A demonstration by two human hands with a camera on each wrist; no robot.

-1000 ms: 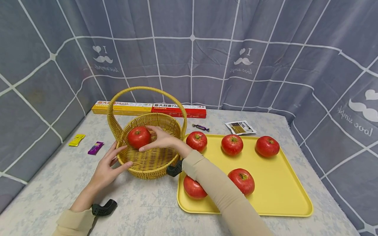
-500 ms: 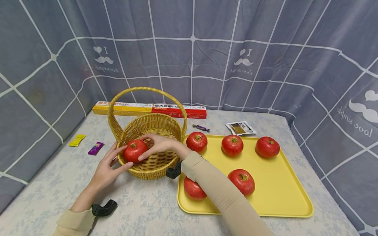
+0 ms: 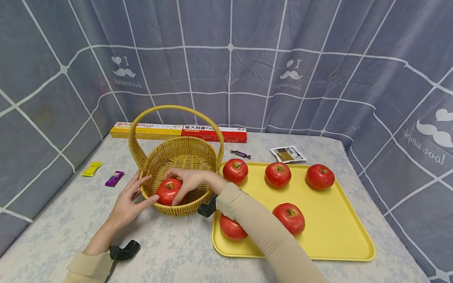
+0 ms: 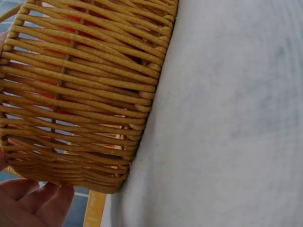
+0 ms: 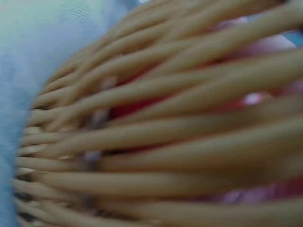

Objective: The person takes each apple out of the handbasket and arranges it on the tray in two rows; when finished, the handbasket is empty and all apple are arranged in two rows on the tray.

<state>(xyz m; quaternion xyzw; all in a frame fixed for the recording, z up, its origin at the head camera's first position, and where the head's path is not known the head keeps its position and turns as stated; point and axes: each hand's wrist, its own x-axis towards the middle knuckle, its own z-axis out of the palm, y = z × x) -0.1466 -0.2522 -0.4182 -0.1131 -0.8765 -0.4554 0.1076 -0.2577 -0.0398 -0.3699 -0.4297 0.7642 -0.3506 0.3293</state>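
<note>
A woven wicker basket (image 3: 189,147) with a tall arched handle stands left of the yellow tray. Inside it, near the front wall, sits a red apple (image 3: 167,193). My right hand (image 3: 191,180) reaches over the basket's right side and holds this apple between thumb and fingers. At the left front rim, my left hand (image 3: 124,202) grips the basket, some fingers over the edge and others against the outer wall. In the left wrist view, fingertips (image 4: 52,201) touch the weave from outside. Red shows blurred through the basket wall (image 5: 175,127) in the right wrist view.
The yellow tray (image 3: 334,228) bears several apples (image 3: 278,175), one partly under the right sleeve. Behind the basket lie yellow and red pasta boxes (image 3: 214,133). Small wrapped sweets (image 3: 114,178) and a white-edged packet (image 3: 288,153) lie about. A grey checked curtain (image 3: 247,70) closes off the back.
The apple in the basket has come from the left rear toward the front, lower and slightly right, with my right hand following. My left hand stays at the rim.
</note>
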